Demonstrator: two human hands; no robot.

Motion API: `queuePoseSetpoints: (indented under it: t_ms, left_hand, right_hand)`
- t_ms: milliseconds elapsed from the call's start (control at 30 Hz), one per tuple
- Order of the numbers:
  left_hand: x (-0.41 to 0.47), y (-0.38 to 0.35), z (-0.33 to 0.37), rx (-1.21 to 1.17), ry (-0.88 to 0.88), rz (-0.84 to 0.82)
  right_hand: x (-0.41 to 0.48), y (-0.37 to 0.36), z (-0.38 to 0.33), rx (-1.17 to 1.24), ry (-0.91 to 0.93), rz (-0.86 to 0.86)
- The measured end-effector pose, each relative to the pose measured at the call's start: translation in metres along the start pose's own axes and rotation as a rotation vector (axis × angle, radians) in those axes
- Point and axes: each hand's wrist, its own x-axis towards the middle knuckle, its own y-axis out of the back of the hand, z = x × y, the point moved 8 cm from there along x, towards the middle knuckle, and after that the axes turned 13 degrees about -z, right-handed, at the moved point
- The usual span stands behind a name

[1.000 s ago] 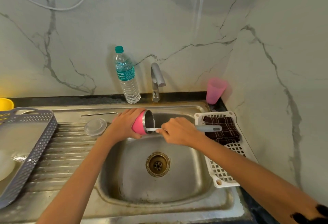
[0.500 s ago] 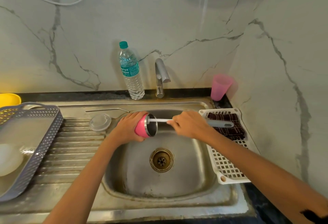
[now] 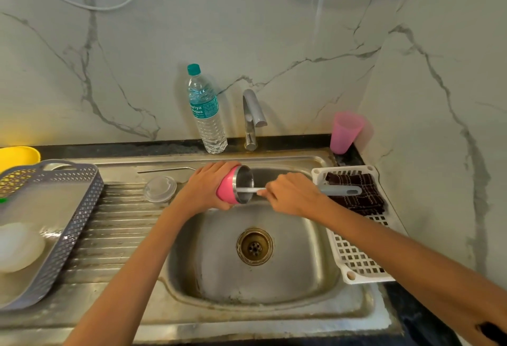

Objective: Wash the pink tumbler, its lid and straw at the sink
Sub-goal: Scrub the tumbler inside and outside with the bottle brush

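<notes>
scrubbing the inside of the pink tumbler point(image 3: 226, 191) is the step i judge to be in hand. my left hand point(image 3: 204, 190) wraps round its body and holds it on its side over the back left corner of the sink basin point(image 3: 301, 249), steel mouth turned to the right. my right hand point(image 3: 292, 194) is curled round the grey handle of a bottle brush point(image 3: 340, 190), whose white shaft runs into that mouth; the brush head is hidden inside. no water shows at the tap point(image 3: 253, 115). the clear lid point(image 3: 160, 188) lies on the drainboard point(image 3: 118, 225) just beside the basin's left edge, and the metal straw point(image 3: 164, 170) lies along the drainboard's back edge. both are apart from my hands and, i judge, not yet washed. the next move calls for drawing the brush out straight, rinsing the tumbler under the tap, then reaching left for the lid.
</notes>
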Motion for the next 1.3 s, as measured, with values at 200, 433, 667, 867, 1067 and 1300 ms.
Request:
queuePoseSetpoints:
  t_ms: [200, 433, 667, 867, 1067, 1300]
  left_hand:
    - [-0.008, -0.016, -0.007, 0.017, 0.035, -0.055]
    - [-0.011, -0.022, -0.004, -0.063, 0.039, -0.018]
    - [-0.008, -0.014, 0.006, 0.043, 0.006, -0.023]
    - [-0.006, -0.011, 0.002, -0.03, 0.053, -0.021]
    - [-0.004, -0.008, 0.018, 0.086, -0.012, -0.057]
    - [-0.004, -0.01, 0.013, 0.124, 0.041, -0.071]
  right_hand:
    - [0.004, 0.021, 0.003, -0.093, 0.038, 0.012]
    - [-0.014, 0.006, -0.028, -0.192, 0.099, 0.015]
    - [-0.004, 0.004, 0.008, -0.008, -0.03, -0.025]
    - [-0.015, 0.007, -0.007, -0.089, 0.01, 0.011]
    - [-0.018, 0.003, 0.016, -0.08, -0.079, -0.008]
    - [-0.026, 0.013, 0.012, -0.086, -0.028, 0.02]
